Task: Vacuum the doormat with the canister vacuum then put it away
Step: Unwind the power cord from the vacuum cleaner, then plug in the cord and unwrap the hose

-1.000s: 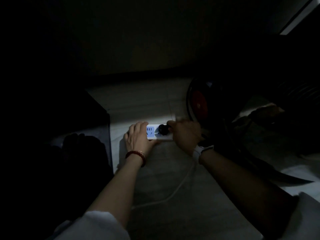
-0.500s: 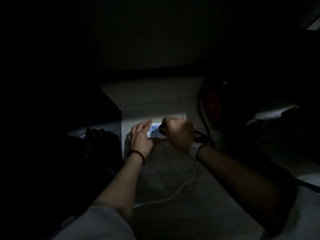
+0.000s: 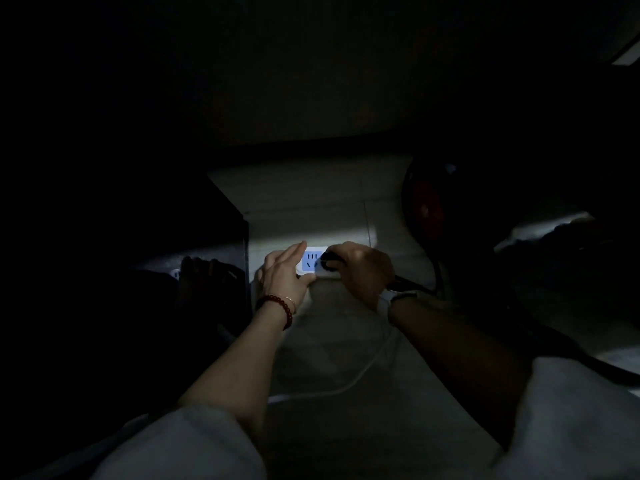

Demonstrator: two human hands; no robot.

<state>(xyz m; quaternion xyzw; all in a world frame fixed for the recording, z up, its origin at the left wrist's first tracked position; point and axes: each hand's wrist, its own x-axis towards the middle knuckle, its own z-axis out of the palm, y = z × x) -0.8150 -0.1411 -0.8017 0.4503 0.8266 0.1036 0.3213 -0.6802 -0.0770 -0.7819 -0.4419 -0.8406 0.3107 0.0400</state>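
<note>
No brand, label or lettering can be read anywhere; the only marks that show are the dark socket slots on the blue face of the white power strip (image 3: 317, 265), lit at the centre of the frame on the pale tiled floor (image 3: 311, 199).

The left hand (image 3: 284, 275) lies on the strip's left end, fingers (image 3: 294, 252) pressed together and flat, thumb along the near edge. The right hand (image 3: 365, 268) is closed around a black plug (image 3: 329, 263) sitting at the strip's socket; whether its pins are fully seated cannot be told, as the hand covers most of it. A black cord (image 3: 412, 285) runs out from under the right wrist toward the right.

The canister vacuum (image 3: 424, 206) stands just right of centre, well apart from the strip, only a dark rounded body with a red disc showing; the rest is lost in shadow. A white cable (image 3: 349, 382) curves across the floor between the forearms. A dark cabinet (image 3: 221, 230) fills the left middle, its details unreadable. The doormat cannot be made out in the darkness.
</note>
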